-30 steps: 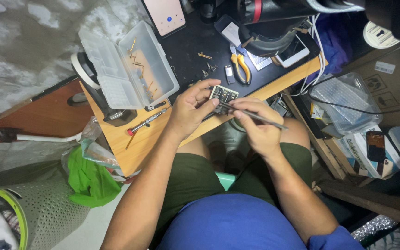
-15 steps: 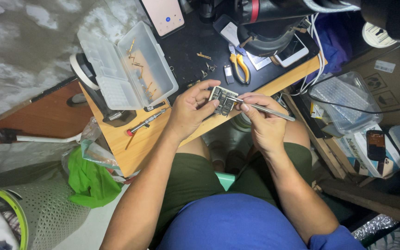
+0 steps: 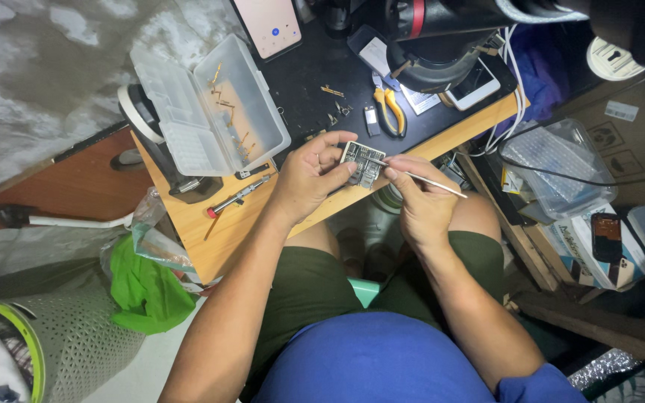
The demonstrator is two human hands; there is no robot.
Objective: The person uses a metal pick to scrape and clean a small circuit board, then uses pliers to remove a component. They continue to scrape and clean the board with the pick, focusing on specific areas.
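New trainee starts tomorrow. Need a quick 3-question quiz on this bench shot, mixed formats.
1. True or false: the left hand holds the circuit board.
2. What does the right hand hold? A) pliers B) a thin probe C) a phone
3. Fill in: the parts box on the desk has its lid ___.

Key
1. True: its fingers grip the board above the desk edge.
2. B: the thin probe has its tip at the board; the yellow pliers lie on the black mat.
3. Open.
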